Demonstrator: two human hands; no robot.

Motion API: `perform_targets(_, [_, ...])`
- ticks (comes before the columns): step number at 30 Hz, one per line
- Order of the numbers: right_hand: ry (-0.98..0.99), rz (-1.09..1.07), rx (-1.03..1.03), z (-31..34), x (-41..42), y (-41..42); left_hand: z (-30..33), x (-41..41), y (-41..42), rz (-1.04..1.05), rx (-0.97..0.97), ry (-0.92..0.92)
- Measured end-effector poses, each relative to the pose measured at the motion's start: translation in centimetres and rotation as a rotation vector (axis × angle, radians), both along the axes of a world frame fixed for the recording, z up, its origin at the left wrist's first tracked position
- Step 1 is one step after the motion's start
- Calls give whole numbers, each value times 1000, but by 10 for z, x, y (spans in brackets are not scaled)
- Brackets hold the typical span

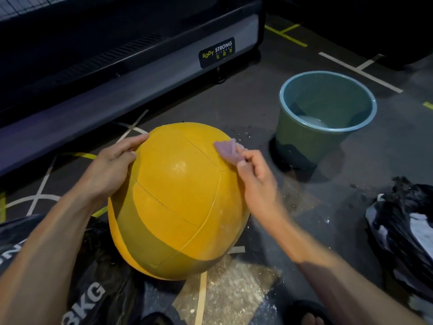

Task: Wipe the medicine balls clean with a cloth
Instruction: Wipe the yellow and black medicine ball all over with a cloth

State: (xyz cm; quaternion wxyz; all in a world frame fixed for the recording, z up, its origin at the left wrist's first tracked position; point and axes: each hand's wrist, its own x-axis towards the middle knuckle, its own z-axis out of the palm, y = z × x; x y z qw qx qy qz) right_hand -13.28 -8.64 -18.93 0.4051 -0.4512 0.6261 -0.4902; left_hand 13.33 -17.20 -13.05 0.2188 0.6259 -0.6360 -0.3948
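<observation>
While the treadmill [131, 73] fills the far left of my head view, its side plate reading "BODY STRONG" over a smaller word I take as "FITNESS" and some Chinese characters I can't make out, the thing I'm working is the yellow medicine ball [178, 200] sitting on the dark floor [246, 106] right in front of me, between my two forearms. Its long seams run from the far top down toward me, so I judge the next stroke should follow that curve, down the ball's right flank. To the far right stands a teal bucket [328, 109] with a little water in the bottom, well apart from the ball; a black plastic bag [403, 226] lies at the right edge. At lower left a black medicine ball [93, 289] shows white lettering ending "KG", the rest cut off. My left hand [110, 165] braces the ball's upper left, fingers loosely spread on it. My right hand [255, 170] pinches a small pinkish cloth [226, 148] against the upper right, the ball lying left of and below those fingers.
</observation>
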Motion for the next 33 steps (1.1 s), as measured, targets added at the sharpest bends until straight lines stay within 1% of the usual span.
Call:
perform_targets(1, [69,37,-55,-4,10,10,1,0,0,8,30,10])
perform_targets(3, [176,119,-184,-19,26,38,2,2,0,-43,87,5])
perform_targets(6, [361,327,-393,-35,38,74,0,4,-1,-109,65,-50])
perform_targets(7, [420,368,-458,-40,34,74,-1,4,-2,-105,58,-60])
perform_targets(8, [416,367,-481,-43,27,67,-1,3,-3,-100,55,-61])
perform_targets(9, [359,320,-453,-42,18,56,-1,2,-4,-100,54,-64])
perform_targets(10, [288,216,-380,-34,9,41,-1,1,-4,-103,49,-62])
perform_targets(12, [322,-38,-223,-23,-4,18,-3,-1,-3,-102,42,-46])
perform_targets(13, [364,-88,-190,-23,-1,16,-5,-1,-4,-91,35,-44])
perform_targets(14, [401,-81,-226,-25,8,21,-6,-1,-5,-78,27,-46])
perform_targets(15, [424,-33,-307,-26,21,33,-7,-1,-7,-70,28,-51])
perform_targets(17, [424,138,-441,-41,48,61,-9,1,-9,-65,26,-57])
perform_targets(18, [457,264,-489,-51,54,72,-8,1,-10,-69,24,-60])
perform_targets(19, [554,371,-547,-61,52,78,-9,2,-11,-77,27,-61])
perform_targets(20, [628,428,-588,-67,43,76,-9,2,-12,-86,30,-60])
perform_targets(21, [631,435,-601,-72,31,70,-9,2,-13,-91,26,-61])
perform_targets(22, [593,390,-578,-72,19,63,-10,2,-14,-90,16,-60])
perform_targets(25, [514,87,-337,-50,-4,44,-11,-3,-16,-69,6,-61])
perform_targets(26, [507,15,-291,-47,-2,40,-11,-5,-16,-64,0,-63])
perform_targets(27, [510,5,-299,-46,5,41,-12,-5,-17,-62,-2,-66])
perform_targets(29, [465,117,-419,-53,31,52,-13,-6,-18,-56,-3,-89])
perform_targets(30, [472,235,-487,-62,40,62,-13,-8,-18,-48,-6,-104])
perform_targets(31, [564,347,-532,-67,43,69,-13,-9,-19,-40,-12,-116])
perform_targets(32, [661,413,-552,-71,40,72,-14,-11,-18,-30,-24,-122])
perform_targets(33, [686,440,-551,-71,33,71,-15,-11,-16,-20,-47,-117])
